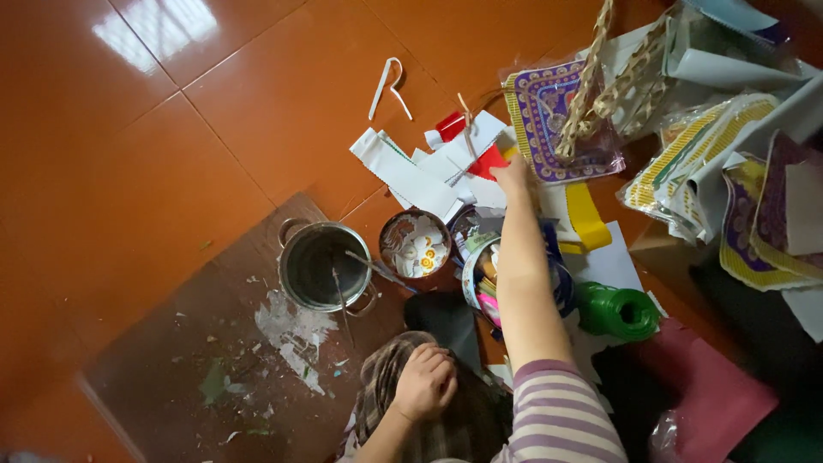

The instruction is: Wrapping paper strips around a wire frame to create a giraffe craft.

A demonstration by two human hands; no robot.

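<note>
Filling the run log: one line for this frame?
left hand: fist on knee | right hand: reaching into paper scraps | nearby: pot, green roll

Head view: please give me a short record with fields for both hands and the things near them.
setting: glossy orange tiled floor, seen from above
right hand: stretched forward, on the pile of white and red paper scraps
left hand: closed in a fist, resting on checked cloth
near the arm: steel pot, round tin with flower pieces, green twine spool
far right: patterned purple and yellow sheets in plastic
</note>
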